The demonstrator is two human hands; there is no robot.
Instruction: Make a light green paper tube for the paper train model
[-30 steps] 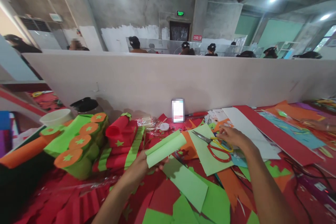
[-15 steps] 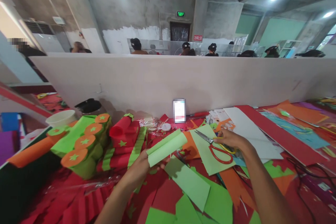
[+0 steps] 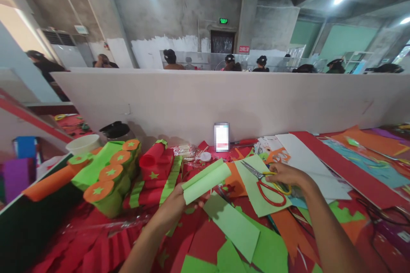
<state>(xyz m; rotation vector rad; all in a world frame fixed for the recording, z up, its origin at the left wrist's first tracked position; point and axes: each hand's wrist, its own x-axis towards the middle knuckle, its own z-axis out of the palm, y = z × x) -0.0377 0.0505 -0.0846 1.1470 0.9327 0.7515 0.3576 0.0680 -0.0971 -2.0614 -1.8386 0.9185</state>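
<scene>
My left hand (image 3: pixel 174 200) grips a curled sheet of light green paper (image 3: pixel 208 181), which points up and to the right. My right hand (image 3: pixel 285 175) has its fingers closed on the handle of scissors (image 3: pixel 253 169) with one red and one yellow loop. The scissor blades are slightly apart, over a flat pale green sheet (image 3: pixel 256 200). Below and between my hands lies a light green paper rectangle (image 3: pixel 232 224), on top of brighter green pieces (image 3: pixel 269 243). An orange sheet (image 3: pixel 235 179) shows beside the curled paper.
Green-and-orange paper rolls with stars (image 3: pixel 110 172) and a red paper model (image 3: pixel 155 170) stand at left, near a white bowl (image 3: pixel 83 144). A phone (image 3: pixel 221 137) leans against the white partition (image 3: pixel 179 102). Large white sheets (image 3: pixel 307 162) lie at right. People sit beyond the partition.
The whole view has shifted slightly, moving the scene right and a little down. My hands, the curled paper and the scissors keep nearly the same positions relative to one another.
</scene>
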